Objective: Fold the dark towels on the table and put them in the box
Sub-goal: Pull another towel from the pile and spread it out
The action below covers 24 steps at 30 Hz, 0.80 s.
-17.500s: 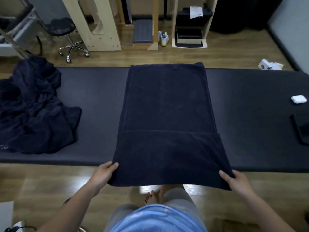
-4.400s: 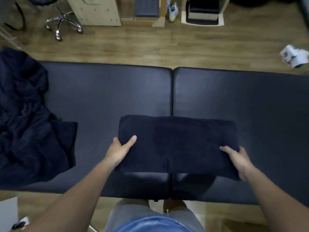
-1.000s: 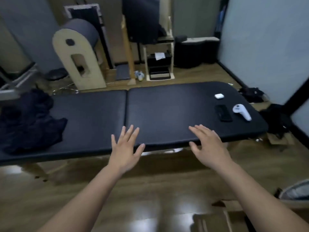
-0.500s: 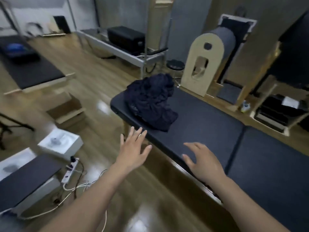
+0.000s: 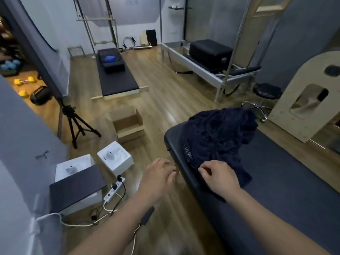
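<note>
Pinching the near edge of the dark towel pile (image 5: 219, 137) with my right hand (image 5: 220, 178): fingers curled, thumb and index closed on the fabric. The pile is crumpled and unfolded, running from under that hand out ahead of it, on the end of the black padded table (image 5: 287, 181). White lettering shows on a fold just ahead and left of my right hand. My left hand (image 5: 158, 176) is motion-blurred; fingers look loosely extended, holding nothing, over the floor just beside the table's edge and left of my right hand. An open cardboard box (image 5: 127, 122) sits on the floor well ahead of my left hand. Two white boxes (image 5: 115, 160) and a power strip (image 5: 114, 188) lie left of it.
</note>
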{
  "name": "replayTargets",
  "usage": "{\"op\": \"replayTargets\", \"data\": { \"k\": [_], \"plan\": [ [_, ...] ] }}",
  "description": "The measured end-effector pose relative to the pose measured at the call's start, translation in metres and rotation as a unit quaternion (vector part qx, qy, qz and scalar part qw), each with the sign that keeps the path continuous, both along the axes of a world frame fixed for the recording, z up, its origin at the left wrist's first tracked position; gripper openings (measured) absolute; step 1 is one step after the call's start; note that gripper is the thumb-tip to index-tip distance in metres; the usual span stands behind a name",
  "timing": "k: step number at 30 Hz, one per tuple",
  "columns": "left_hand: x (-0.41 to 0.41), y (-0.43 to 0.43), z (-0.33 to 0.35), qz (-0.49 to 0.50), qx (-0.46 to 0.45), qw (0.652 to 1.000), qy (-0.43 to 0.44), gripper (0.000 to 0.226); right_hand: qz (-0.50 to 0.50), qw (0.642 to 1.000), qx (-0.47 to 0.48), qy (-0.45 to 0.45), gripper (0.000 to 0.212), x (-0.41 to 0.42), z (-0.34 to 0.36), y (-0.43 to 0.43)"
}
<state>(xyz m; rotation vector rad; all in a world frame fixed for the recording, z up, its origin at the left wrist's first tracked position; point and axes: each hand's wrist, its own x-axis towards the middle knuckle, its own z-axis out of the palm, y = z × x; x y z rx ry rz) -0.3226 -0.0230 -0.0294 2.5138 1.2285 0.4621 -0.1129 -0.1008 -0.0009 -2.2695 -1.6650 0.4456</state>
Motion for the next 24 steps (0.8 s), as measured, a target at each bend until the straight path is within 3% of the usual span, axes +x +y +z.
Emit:
{"op": "replayTargets", "data": {
  "k": [4, 9, 17, 21, 24],
  "plan": [
    [0.052, 0.028, 0.005, 0.013, 0.011, 1.000, 0.021, 0.017, -0.035, 0.999, -0.009, 0.025, 0.016, 0.060, -0.009, 0.036],
    [0.113, 0.076, -0.008, -0.001, -0.100, 0.995, 0.008, 0.021, -0.064, 0.993, -0.055, 0.076, 0.013, 0.102, -0.034, 0.072],
    [0.227, 0.173, -0.068, -0.101, -0.126, 0.987, 0.022, 0.027, -0.175, 0.969, -0.115, 0.134, 0.009, 0.168, -0.091, 0.123],
    [0.276, 0.205, -0.106, -0.095, -0.125, 0.986, 0.057, 0.033, -0.274, 0.929, -0.181, 0.170, 0.035, 0.196, -0.123, 0.147],
    [0.301, 0.223, -0.131, -0.097, -0.155, 0.971, 0.156, 0.052, -0.339, 0.881, -0.235, 0.230, 0.053, 0.208, -0.144, 0.158]
  ]
}}
